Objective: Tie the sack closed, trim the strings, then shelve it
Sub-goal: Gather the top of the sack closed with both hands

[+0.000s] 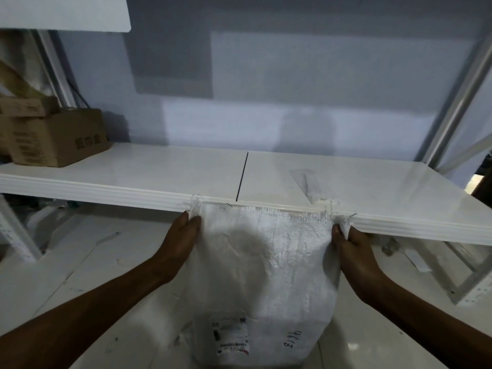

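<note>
A white woven sack [263, 267] hangs in front of me, its frayed top edge level with the front lip of a white shelf [159, 171]. My left hand [183, 235] grips the sack's top left corner. The top right corner is pinched in my right hand [351, 243]. Loose white threads stick out above both fists. A printed label [230, 335] and handwritten digits sit low on the sack. Its bottom is cut off by the frame's lower edge.
Brown cardboard boxes [57, 137] stand on the shelf's far left. A dark seam [242, 177] splits the shelf surface. A slanted metal upright [458, 97] rises at the right. White floor and rack legs lie below the shelf.
</note>
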